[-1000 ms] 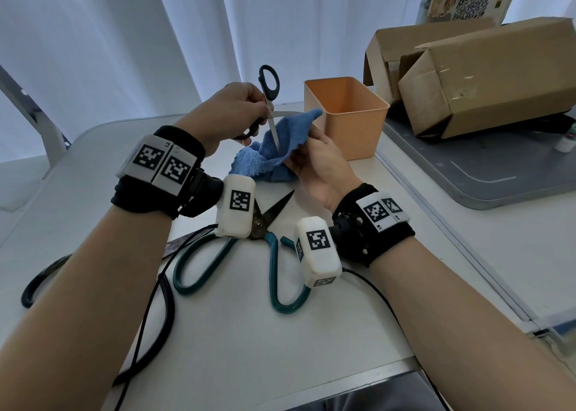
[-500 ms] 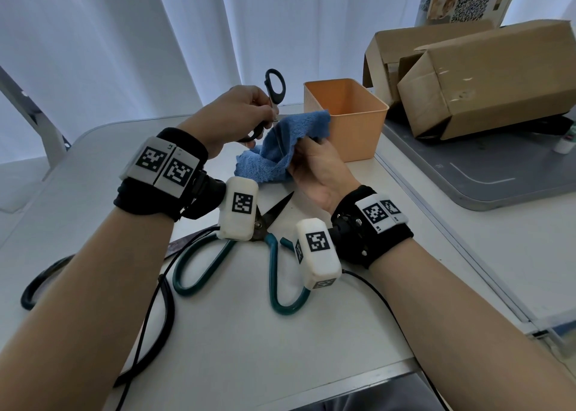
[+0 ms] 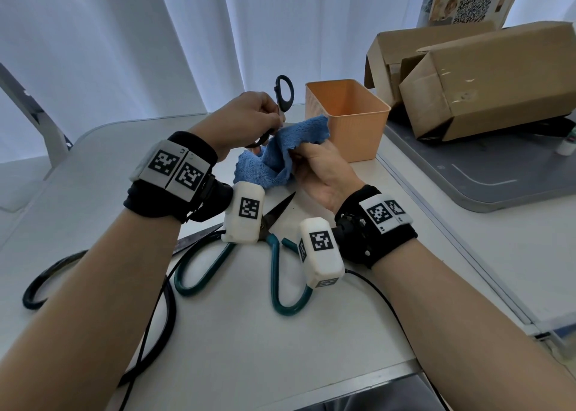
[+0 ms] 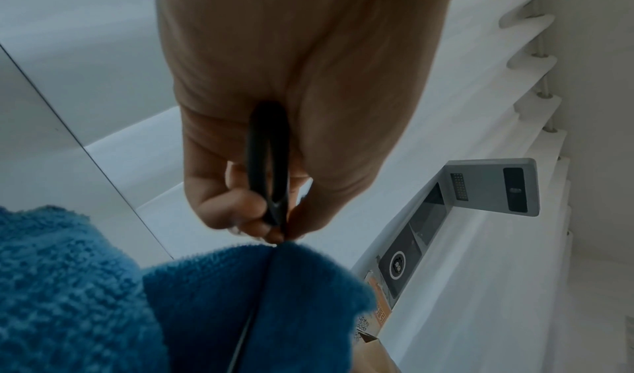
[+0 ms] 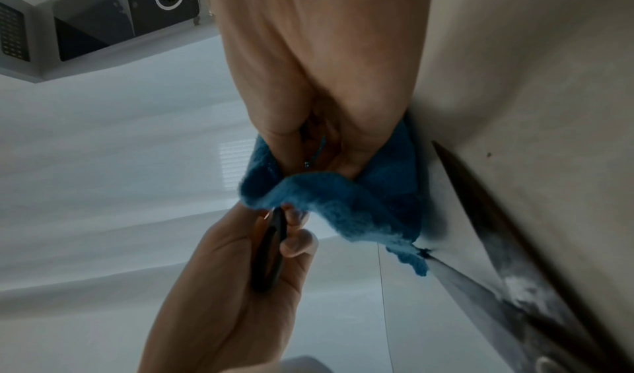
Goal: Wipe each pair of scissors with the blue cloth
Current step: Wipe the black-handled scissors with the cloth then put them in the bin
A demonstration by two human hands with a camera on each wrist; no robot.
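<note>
My left hand (image 3: 249,120) grips the small black-handled scissors (image 3: 283,94) by a handle loop (image 4: 269,162), held above the table with the upper loop sticking up. The blades are hidden inside the blue cloth (image 3: 280,154), which my right hand (image 3: 314,167) pinches folded around them; the same cloth (image 5: 343,202) bunches at my right fingers. Green-handled scissors (image 3: 274,273) lie open on the table below my wrists, blades pointing away. A third pair with black handles (image 3: 40,282) lies at the left, largely under my left forearm.
An orange plastic bin (image 3: 349,120) stands just right of the cloth. Cardboard boxes (image 3: 486,76) sit on a grey tray (image 3: 498,186) at the right. Black cables (image 3: 162,323) run across the white table (image 3: 249,348) near the front edge.
The cloth has closed around the blades, which showed bare a second ago. My left hand with the scissors has shifted slightly right and up against the cloth.
</note>
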